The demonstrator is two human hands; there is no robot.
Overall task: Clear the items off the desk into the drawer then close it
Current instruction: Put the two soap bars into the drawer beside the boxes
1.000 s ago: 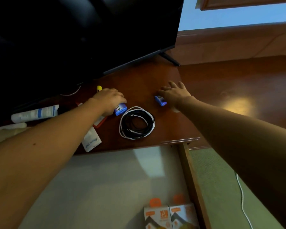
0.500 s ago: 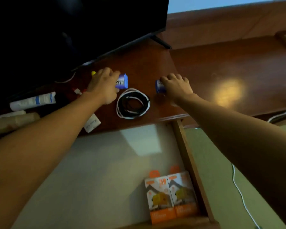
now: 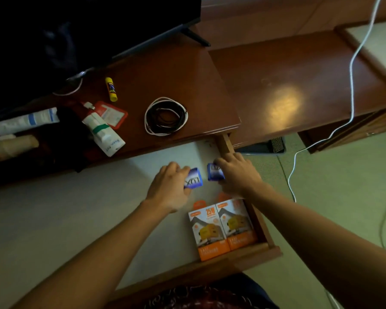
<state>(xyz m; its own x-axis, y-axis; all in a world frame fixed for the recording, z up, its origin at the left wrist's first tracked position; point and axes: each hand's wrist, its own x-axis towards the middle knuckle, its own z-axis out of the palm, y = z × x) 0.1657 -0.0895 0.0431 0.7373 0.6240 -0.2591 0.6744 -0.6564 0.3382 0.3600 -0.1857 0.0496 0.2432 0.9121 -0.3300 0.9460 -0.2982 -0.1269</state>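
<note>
Cable coil (image 3: 166, 116), glue stick (image 3: 111, 89) nr desk (image 3: 187, 70) edge

The wooden desk (image 3: 165, 70) carried a cable coil (image 3: 166, 116) just beyond the two gripped packets — farther left lay a glue stick (image 3: 111, 89), tubes (image 3: 103, 132) and a red pouch (image 3: 112, 113).

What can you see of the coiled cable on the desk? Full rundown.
The coiled cable lies flat on the brown wooden desk, near its front edge above the open drawer. It is wound in a loose round coil of several loops, mostly black strands with a white strand around the outside. Nothing holds it; both hands are down over the drawer, away from it.
</note>
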